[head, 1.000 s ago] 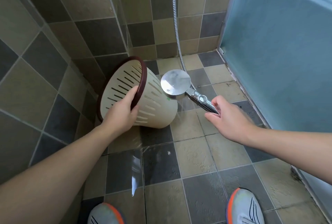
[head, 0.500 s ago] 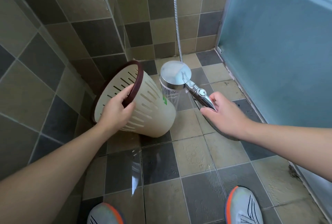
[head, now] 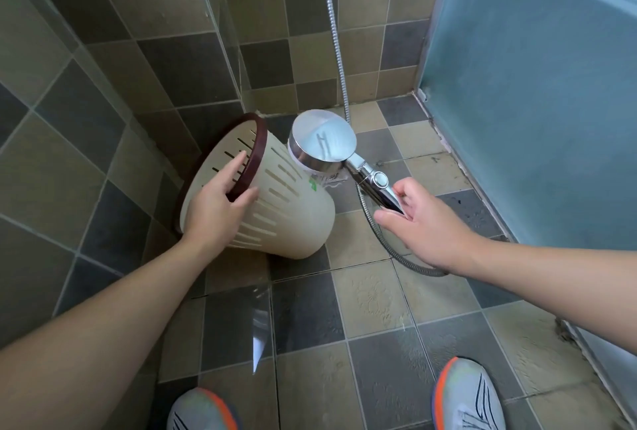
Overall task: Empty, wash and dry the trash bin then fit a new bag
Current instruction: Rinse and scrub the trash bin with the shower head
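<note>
A cream slotted trash bin [head: 293, 209] with a dark red rim is held tilted, its mouth towards the left wall and its base low to the right. My left hand [head: 217, 202] grips the rim, fingers inside and thumb on the outer wall. A chrome shower head [head: 322, 145] hangs just above the bin's side, facing down onto it; water falls from it onto the bin. My right hand [head: 417, 219] holds the shower handle. The metal hose [head: 336, 33] runs up the back wall and loops under my right wrist.
Tiled walls close in on the left and back. A frosted blue glass door [head: 534, 85] stands on the right. The tiled floor [head: 372, 295] is wet. My two shoes [head: 465, 395] stand at the bottom edge.
The shower head has moved left and turned face down over the bin's side. The bin has tipped a little more, with its rim further left.
</note>
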